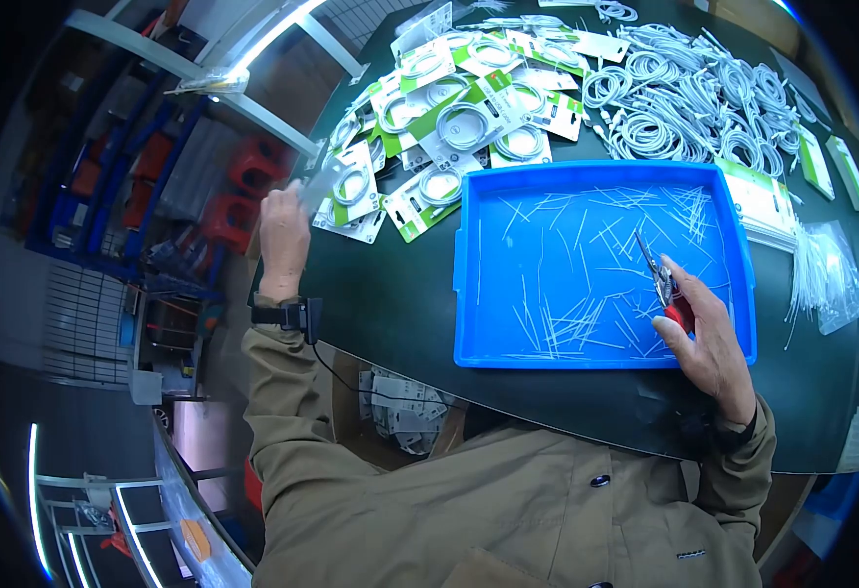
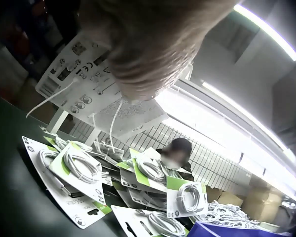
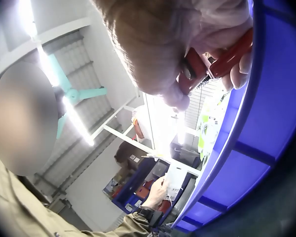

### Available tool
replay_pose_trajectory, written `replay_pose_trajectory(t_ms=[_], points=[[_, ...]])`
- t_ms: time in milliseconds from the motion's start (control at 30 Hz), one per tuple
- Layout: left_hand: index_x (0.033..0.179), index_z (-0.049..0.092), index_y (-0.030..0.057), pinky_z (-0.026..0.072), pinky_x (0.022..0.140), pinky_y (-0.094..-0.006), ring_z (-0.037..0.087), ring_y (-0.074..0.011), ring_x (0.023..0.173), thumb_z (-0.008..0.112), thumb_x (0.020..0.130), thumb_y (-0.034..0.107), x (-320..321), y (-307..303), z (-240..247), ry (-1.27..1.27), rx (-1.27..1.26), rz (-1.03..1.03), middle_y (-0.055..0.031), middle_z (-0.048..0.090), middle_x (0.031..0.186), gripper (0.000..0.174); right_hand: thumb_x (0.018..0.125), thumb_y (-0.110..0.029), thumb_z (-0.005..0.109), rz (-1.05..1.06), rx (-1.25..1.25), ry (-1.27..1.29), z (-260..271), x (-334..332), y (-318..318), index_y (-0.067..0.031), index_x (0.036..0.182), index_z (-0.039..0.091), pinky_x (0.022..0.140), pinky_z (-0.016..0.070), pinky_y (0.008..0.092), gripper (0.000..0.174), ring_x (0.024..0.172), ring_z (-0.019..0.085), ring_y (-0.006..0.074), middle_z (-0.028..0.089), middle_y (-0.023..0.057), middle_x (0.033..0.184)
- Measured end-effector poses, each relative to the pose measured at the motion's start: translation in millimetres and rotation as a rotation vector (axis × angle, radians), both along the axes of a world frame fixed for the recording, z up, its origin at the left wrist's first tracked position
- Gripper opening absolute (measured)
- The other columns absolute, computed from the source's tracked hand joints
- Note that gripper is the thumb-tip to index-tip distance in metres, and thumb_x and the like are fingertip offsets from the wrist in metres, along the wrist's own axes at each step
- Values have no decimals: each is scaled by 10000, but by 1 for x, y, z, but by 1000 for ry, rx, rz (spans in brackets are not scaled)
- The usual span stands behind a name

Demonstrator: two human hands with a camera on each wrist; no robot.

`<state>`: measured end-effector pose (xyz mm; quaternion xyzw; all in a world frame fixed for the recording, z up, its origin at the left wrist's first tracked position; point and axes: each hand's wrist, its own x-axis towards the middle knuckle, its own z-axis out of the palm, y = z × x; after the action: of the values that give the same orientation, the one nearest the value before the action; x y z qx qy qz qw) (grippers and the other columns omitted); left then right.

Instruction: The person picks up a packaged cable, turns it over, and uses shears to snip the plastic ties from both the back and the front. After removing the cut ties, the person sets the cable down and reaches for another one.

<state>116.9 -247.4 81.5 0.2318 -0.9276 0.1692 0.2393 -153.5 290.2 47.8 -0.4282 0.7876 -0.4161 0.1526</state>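
Note:
My left hand (image 1: 284, 240), out at the table's left edge, grips a white printed cardboard package (image 2: 69, 84). Two thin white tie tails (image 2: 115, 123) stick out from the package's printed side in the left wrist view. Over the right part of a blue tray (image 1: 601, 363), my right hand (image 1: 709, 338) holds red-handled pliers (image 1: 663, 284), their slim jaws pointing away from me. The red handles (image 3: 233, 55) lie between fingers and palm in the right wrist view. Many thin white cut strips (image 1: 568, 321) lie scattered in the tray.
Carded white cables (image 1: 464, 125) pile up at the back left of the dark table (image 1: 390, 314). Behind the tray lies a heap of loose coiled cables (image 1: 684, 88). Flat packages (image 1: 758, 201) and a bag of white ties (image 1: 826, 274) lie to the right. Another person (image 2: 177, 153) is beyond the table.

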Motion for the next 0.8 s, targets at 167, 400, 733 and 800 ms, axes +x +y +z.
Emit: replay_pose_trajectory(t_ms=[167, 400, 733, 800], points=[[1381, 613, -6, 537, 961, -378, 678, -245, 1071, 597, 1094, 160, -10, 42, 11, 570, 844, -153, -122, 697, 1185, 332, 930, -221, 765, -4, -35, -3, 3, 6, -5, 43, 1486, 552, 892, 524, 408, 651, 953, 655, 327, 670, 201, 1098], [1386, 592, -24, 500, 1070, -348, 673, -176, 1178, 563, 1130, 210, -55, 209, 2, 780, 1643, -397, -126, 702, 1319, 348, 869, -157, 842, 88, -125, 98, 16, 27, -8, 1, 1470, 587, 791, 550, 403, 672, 873, 663, 333, 655, 196, 1038], [1414, 538, -57, 627, 911, -332, 743, -190, 1065, 599, 1106, 199, -84, 300, -17, 723, 2011, -386, -179, 708, 1258, 405, 844, -255, 890, 62, -44, 326, 13, 39, 10, -57, 1469, 605, 749, 548, 427, 715, 899, 647, 309, 664, 144, 998], [1431, 507, -54, 633, 872, -314, 748, -187, 1030, 576, 1108, 182, -90, 315, -18, 802, 2022, -378, -183, 703, 1250, 406, 844, -253, 891, 65, -24, 337, 12, 38, 14, -57, 1466, 608, 742, 545, 424, 711, 895, 646, 304, 664, 140, 997]])
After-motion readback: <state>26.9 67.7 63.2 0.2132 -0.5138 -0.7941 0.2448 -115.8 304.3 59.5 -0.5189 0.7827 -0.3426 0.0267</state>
